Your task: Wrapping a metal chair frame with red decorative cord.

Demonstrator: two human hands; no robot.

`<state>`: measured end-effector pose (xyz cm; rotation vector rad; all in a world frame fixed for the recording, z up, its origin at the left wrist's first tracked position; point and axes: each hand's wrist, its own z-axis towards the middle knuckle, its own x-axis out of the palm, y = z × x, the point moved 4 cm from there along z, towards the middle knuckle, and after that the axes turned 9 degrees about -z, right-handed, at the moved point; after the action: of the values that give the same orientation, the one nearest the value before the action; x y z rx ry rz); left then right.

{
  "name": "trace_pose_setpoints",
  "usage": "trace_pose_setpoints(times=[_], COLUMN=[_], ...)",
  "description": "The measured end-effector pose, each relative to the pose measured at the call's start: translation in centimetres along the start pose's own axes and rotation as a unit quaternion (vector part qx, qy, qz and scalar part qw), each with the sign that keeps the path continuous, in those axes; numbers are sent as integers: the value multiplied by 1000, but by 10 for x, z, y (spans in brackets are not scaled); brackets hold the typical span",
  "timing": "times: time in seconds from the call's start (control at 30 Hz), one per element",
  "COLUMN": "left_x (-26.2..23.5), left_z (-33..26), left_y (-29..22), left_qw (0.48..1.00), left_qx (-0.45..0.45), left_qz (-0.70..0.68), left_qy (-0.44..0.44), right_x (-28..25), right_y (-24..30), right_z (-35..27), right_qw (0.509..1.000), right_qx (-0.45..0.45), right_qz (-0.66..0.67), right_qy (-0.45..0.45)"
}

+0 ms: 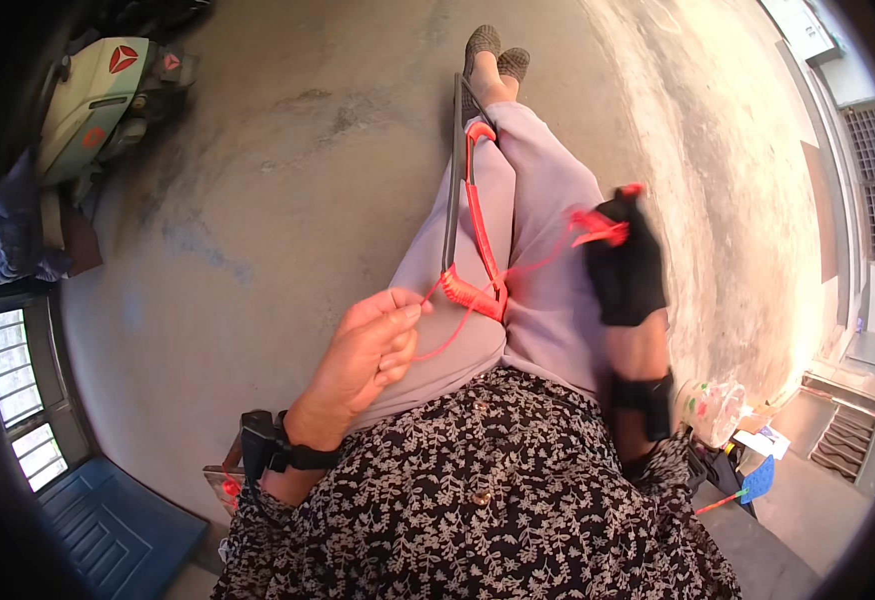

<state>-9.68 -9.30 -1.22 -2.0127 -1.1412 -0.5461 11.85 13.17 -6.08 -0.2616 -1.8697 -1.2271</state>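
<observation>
A long, narrow frame [452,190] with dark, straight, smooth bars lies lengthwise over the seated person's mauve trousers [558,355], its far end at the ankles. Red wrapping sheathes one side; at the near corner it becomes tight, ribbed coils [473,297]. The bare left hand [378,345], left of that corner, has thumb and forefinger pinched together on a thin red cord [443,347], the other fingers curled. The right hand [626,265], in a black glove, stands apart to the right with a crumpled red bundle [598,227] against it; motion blur hides the fingers, and I cannot tell how far they are closed. Cord spans the gap to the frame and crosses its coiled corner.

Surroundings: a floral blouse [478,480] fills the foreground; woven-looking shoes [483,45] rest on stained, bare floor [288,200]. A pale green scooter [93,110] occupies the upper left, a grooved blue panel [123,530] the lower left. A clear plastic bag [715,410] and a blue swatter [758,480] crowd the right elbow's side.
</observation>
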Motion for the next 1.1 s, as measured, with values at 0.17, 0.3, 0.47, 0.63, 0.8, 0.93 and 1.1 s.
trace_pose_setpoints(times=[0.17, 0.3, 0.47, 0.63, 0.8, 0.93, 1.1], left_x=[28, 51, 27, 25, 12, 17, 64], left_z=[-11, 0, 45, 55, 46, 1, -78], left_y=[-18, -51, -26, -8, -28, -73, -129], left_qw=[991, 976, 952, 879, 920, 968, 908], left_qx=[48, 184, 192, 254, 207, 241, 256], left_qz=[2, -36, 232, 403, 325, 59, -4], left_qy=[124, 110, 52, -27, -75, -21, 332], right_x=[38, 53, 92, 104, 108, 132, 173], right_y=[43, 39, -40, -42, -27, -5, -28], right_z=[-12, -10, -16, -26, -28, -15, -8], right_qw=[956, 819, 873, 799, 814, 657, 569], right_qx=[13, 1, 114, -57, 87, -174, -272], right_qz=[-215, -545, -472, -583, -574, -733, -743], right_qy=[-200, -176, -42, 138, 31, 11, 222])
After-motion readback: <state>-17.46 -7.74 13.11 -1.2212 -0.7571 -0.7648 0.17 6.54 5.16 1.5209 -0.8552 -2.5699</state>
